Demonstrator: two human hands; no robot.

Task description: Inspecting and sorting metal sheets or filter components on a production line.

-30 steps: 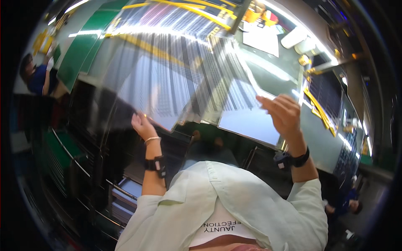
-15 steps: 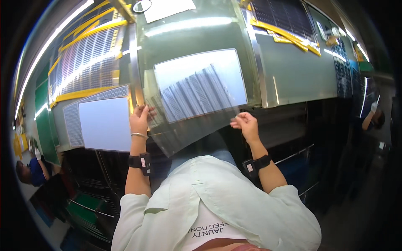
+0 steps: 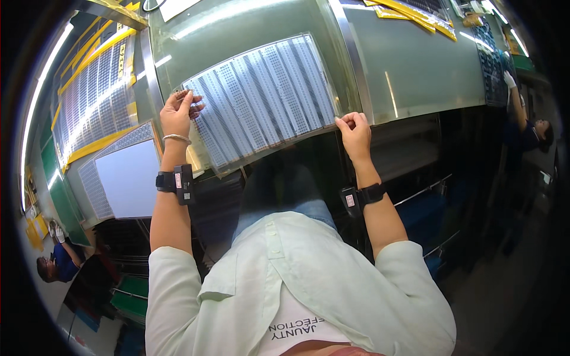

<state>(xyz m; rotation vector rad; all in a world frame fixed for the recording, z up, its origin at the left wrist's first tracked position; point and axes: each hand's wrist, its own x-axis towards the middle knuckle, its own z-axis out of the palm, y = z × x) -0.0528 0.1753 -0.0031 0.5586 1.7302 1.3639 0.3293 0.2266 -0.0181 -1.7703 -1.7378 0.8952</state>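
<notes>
A clear film sheet (image 3: 261, 98) printed with dark dotted columns lies over a white rectangle on the glass-topped table (image 3: 237, 29) in front of me. My left hand (image 3: 176, 116) is closed in a pinch at the film's left edge. At its near right corner my right hand (image 3: 357, 137) pinches the film between thumb and fingers. Along the near side, the film's clear margin reaches to the table edge. Whether it rests fully flat cannot be told.
To the left, a plain white sheet (image 3: 127, 178) partly covers a patterned sheet (image 3: 90, 184). Beyond lies a yellow-bordered patterned panel (image 3: 98, 98). Metal strips (image 3: 351, 59) divide the tabletop. More yellow-edged panels (image 3: 409, 15) sit at far right. Two people work at the sides.
Both hands have moved forward, away from my body, carrying the film. It was tilted and hanging past the table edge; now its printed columns cover the white rectangle. The view has shifted too.
</notes>
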